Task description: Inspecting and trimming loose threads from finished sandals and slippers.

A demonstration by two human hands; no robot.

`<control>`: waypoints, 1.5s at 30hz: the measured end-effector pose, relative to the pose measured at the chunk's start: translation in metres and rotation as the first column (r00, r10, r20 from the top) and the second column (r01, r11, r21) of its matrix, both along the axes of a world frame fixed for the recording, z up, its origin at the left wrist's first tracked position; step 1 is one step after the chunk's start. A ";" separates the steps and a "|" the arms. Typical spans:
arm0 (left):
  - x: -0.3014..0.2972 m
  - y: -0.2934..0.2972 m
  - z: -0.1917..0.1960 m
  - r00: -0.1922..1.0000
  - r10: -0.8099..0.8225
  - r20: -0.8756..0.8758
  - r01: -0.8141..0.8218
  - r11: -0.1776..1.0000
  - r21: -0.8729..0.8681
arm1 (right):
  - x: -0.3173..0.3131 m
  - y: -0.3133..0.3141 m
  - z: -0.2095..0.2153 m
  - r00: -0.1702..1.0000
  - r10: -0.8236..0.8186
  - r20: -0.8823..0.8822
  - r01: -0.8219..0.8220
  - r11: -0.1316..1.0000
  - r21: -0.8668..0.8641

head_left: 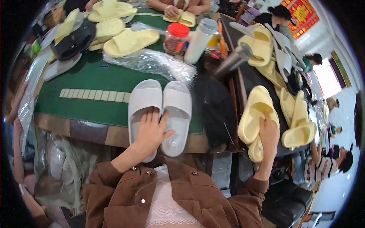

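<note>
A pair of light grey slide slippers, the left one [145, 97] and the right one [177, 114], lies side by side at the table's front edge, toes away from me. My left hand [152, 131] rests over them with fingers spread. Its fingertips reach under the left slipper's strap, and the thumb lies over the right slipper's footbed. Off to the right, my right hand [269, 131] grips a pale yellow slipper [253, 110] by its side, fingers partly hidden inside. Beneath that, the end of a second yellow slipper [256, 151] shows.
A green mat [80, 110] carries a row of pale rectangles [95, 94]. Behind are clear plastic bags [152, 66], yellow slippers [131, 42], a red-lidded jar [176, 38], a white bottle [200, 41] and a steel flask [234, 60]. Another person's hands [173, 12] hold yellow slippers opposite.
</note>
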State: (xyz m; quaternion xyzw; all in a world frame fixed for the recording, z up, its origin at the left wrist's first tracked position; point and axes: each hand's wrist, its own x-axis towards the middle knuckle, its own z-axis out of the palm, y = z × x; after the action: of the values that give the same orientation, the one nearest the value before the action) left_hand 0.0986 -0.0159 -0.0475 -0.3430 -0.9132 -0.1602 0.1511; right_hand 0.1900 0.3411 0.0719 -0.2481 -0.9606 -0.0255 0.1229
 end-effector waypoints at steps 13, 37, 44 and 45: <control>-0.055 -0.141 0.003 0.867 0.495 -0.055 -0.498 0.864 -0.073 | 0.003 0.004 -0.006 0.997 0.064 -0.033 -0.061 0.996 0.066; -0.124 -0.372 -0.039 0.240 0.904 -0.353 -0.960 0.276 0.053 | -0.078 -0.181 -0.019 0.750 0.657 -0.075 -0.661 0.745 -0.091; -0.098 -0.261 -0.015 0.692 0.699 -0.177 -0.646 0.710 0.280 | -0.108 -0.229 -0.059 0.728 0.686 -0.024 -0.685 0.725 -0.074; -0.096 -0.241 -0.009 0.752 0.647 -0.125 -0.593 0.748 0.297 | -0.111 -0.235 -0.067 0.731 0.682 -0.023 -0.681 0.728 -0.076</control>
State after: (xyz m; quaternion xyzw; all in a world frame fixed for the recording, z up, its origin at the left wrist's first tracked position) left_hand 0.0025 -0.2573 -0.0561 -0.0131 -0.9263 -0.1699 0.3360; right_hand 0.0787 0.1059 0.0051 0.1168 -0.9852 0.0587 0.1105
